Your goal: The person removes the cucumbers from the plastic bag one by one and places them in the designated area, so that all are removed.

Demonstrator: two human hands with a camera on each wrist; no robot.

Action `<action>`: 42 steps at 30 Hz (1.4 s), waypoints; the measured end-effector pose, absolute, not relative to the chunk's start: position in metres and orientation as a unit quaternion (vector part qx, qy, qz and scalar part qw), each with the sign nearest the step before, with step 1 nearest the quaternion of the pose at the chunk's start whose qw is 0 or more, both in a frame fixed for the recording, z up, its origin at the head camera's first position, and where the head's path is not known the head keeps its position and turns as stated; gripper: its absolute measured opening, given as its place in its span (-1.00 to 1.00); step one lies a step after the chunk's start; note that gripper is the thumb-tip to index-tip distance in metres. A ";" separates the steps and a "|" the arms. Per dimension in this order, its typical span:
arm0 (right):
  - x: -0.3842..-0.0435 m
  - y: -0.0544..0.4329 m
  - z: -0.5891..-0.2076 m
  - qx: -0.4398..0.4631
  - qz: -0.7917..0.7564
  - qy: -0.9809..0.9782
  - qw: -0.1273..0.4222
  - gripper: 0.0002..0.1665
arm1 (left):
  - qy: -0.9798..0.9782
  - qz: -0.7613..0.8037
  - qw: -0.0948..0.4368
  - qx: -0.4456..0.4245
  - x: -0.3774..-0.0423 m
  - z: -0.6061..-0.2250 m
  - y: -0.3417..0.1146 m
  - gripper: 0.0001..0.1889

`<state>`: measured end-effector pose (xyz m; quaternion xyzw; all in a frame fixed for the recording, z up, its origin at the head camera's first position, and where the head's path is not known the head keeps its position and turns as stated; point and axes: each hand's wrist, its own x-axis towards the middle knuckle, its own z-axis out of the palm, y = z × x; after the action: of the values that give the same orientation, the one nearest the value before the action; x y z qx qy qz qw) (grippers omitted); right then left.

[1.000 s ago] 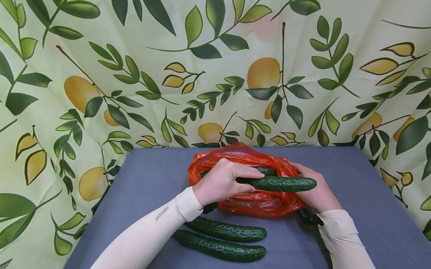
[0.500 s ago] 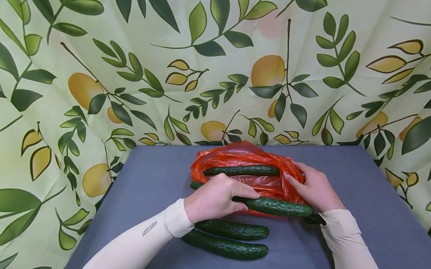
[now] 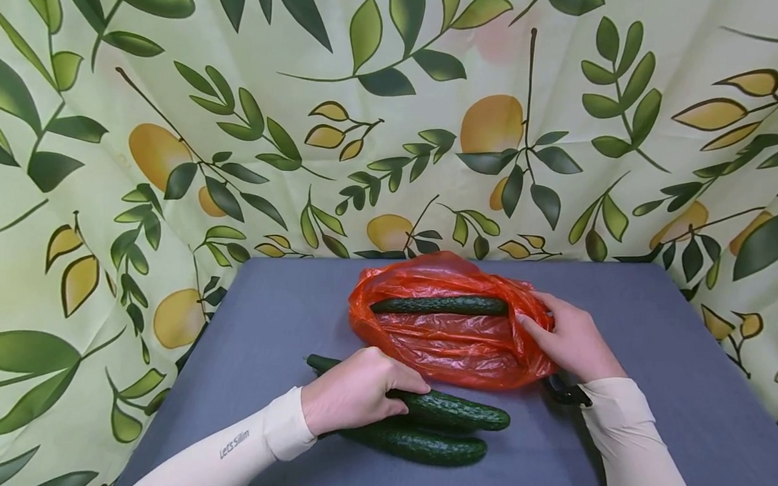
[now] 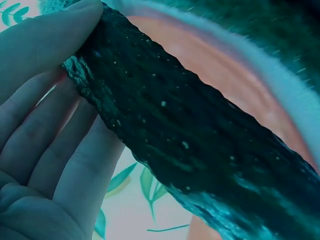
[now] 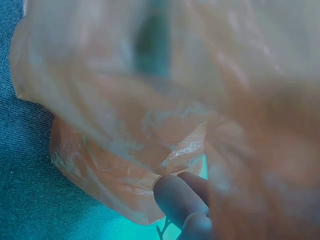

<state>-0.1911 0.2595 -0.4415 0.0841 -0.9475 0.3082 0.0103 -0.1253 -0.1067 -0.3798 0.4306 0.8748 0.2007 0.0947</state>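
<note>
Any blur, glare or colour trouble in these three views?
Head: mostly crisp, with small glints on the red bag; left wrist: teal cast, the held cucumber nearly black along its middle; right wrist: similar cast, the bag's nearest folds out of focus.

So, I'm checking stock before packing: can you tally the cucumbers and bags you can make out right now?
Cucumbers: 3 I can tell apart (bagged cucumber, held cucumber, lower cucumber on the table); another may be hidden behind the held one.
Red plastic bag: 1
Total: 4 visible
</note>
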 end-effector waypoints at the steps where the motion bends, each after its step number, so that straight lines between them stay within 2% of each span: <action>1: -0.191 0.260 -0.441 0.085 0.309 -0.947 0.011 -0.10 | 0.877 0.199 0.097 0.427 -0.124 -0.382 -0.108 -0.61; 12: -0.189 0.259 -0.440 0.092 0.309 -0.946 0.022 -0.12 | 0.885 0.204 0.112 0.404 -0.114 -0.401 -0.120 -0.63; 22: -0.190 0.258 -0.440 0.089 0.310 -0.947 0.011 -0.10 | 0.886 0.223 0.123 0.388 -0.113 -0.417 -0.130 -0.60; 37: -0.190 0.258 -0.440 0.087 0.306 -0.948 0.011 -0.12 | 0.885 0.246 0.139 0.371 -0.114 -0.420 -0.132 -0.59; 42: -0.191 0.259 -0.441 0.088 0.306 -0.948 0.011 -0.11 | 0.888 0.238 0.129 0.371 -0.113 -0.421 -0.132 -0.57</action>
<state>-0.1907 0.2589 -0.4407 0.0875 -0.9478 0.3063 0.0106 -0.1132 -0.1316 -0.4206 0.3715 0.8879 0.2385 0.1293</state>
